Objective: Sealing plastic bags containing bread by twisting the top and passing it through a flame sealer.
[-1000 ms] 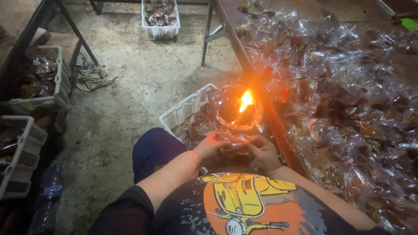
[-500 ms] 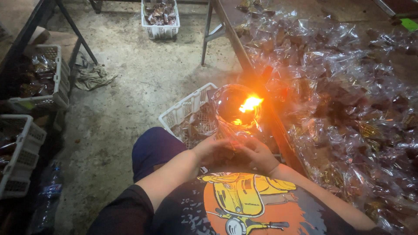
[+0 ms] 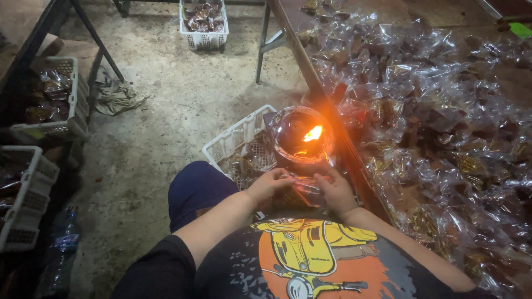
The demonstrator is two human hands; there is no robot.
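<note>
Since half a second ago the two hands have drawn closer to the body and lower, a little further from the flame, and the flame itself looks smaller and leans to the right.

The left hand (image 3: 270, 184) and the right hand (image 3: 334, 191) both pinch a small clear plastic packet (image 3: 303, 185) stretched between them, fingers curled onto its ends. The packet's long axis runs left to right, from one hand to the other, lying roughly level; its contents are too blurred to tell. It sits just in front of the person's chest, between the two hands and touching both.

Just beyond the fingertips stands a round metal bowl (image 3: 302, 135) with a small flame (image 3: 313, 133) burning inside. Left of the bowl, beyond the left hand, a white plastic basket (image 3: 235, 141) holds more packets. To the right of the right hand, a table (image 3: 302, 52) runs away, heaped with wrapped packets (image 3: 432, 111).
</note>
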